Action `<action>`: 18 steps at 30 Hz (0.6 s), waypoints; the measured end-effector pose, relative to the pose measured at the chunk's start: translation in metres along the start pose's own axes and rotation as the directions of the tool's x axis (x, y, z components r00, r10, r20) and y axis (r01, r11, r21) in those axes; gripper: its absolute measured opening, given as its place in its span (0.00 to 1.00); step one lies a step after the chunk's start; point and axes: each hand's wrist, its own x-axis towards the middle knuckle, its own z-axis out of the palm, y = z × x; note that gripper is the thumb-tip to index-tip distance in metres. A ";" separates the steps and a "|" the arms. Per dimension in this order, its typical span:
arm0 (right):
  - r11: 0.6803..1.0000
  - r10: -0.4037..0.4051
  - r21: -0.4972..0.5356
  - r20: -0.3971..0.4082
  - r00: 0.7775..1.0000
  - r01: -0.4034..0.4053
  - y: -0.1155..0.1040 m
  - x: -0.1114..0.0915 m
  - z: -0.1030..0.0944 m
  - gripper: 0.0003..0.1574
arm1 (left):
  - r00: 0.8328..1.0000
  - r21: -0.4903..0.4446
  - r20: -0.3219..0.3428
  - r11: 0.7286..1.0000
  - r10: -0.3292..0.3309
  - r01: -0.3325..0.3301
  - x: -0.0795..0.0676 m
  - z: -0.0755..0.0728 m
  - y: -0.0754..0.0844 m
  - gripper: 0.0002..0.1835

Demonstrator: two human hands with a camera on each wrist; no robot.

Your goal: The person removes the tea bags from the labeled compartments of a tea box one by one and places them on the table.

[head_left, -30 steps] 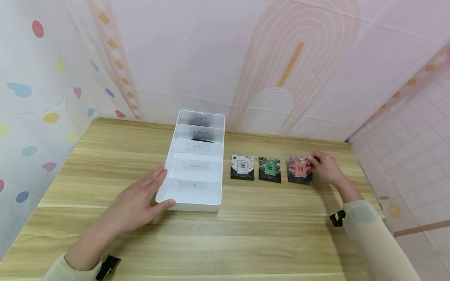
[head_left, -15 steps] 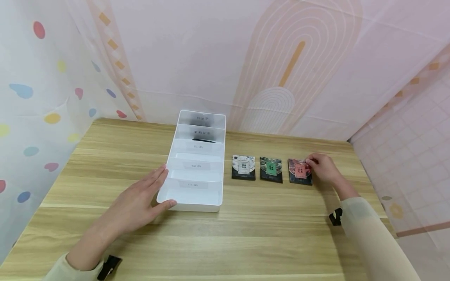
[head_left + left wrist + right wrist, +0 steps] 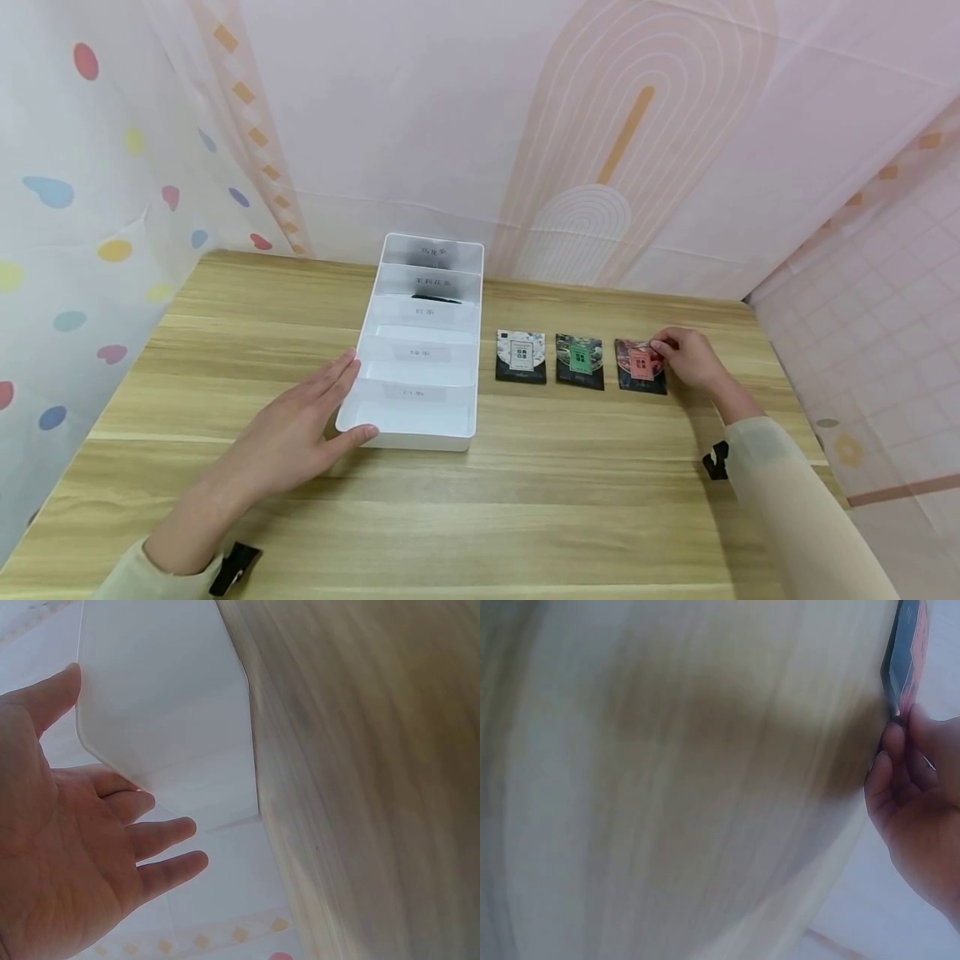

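At the bottom edge, pale sleeves [image 3: 153, 575] with a black tab [image 3: 236, 568] at each cuff. Just beyond, over the wood-grained worktop [image 3: 510, 517], the left hand [image 3: 288, 433]: fingers [image 3: 172, 871] extended and loose, laid against the left side of a long white box [image 3: 423, 442], thumb at its near edge. Farther on, to the right, the red-labelled packet [image 3: 641, 375], last in a row of three, pinched at its upper right edge by thumb and fingers of the right hand [image 3: 697, 358]; hard to tell whether slightly lifted. Left of it, each apart from the next, the green-labelled packet [image 3: 580, 361] and the white-labelled packet [image 3: 521, 357], the latter near the box. Toward the box's far end, a thin dark strip [image 3: 437, 299] in the second-farthest of five labelled compartments [image 3: 412, 417]. Behind everything, a patterned pink backdrop [image 3: 375, 125].
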 end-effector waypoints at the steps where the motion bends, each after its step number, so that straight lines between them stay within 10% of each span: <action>1: 1.000 0.002 0.003 0.001 1.000 -0.002 0.000 0.000 0.000 0.13 | 1.000 0.000 0.000 1.000 -0.001 0.001 0.000 0.000 0.000 0.50; 18: 1.000 -0.011 -0.021 -0.032 0.999 0.010 -0.004 -0.004 -0.012 0.19 | 1.000 0.010 -0.005 1.000 0.003 -0.003 0.000 -0.001 0.000 0.49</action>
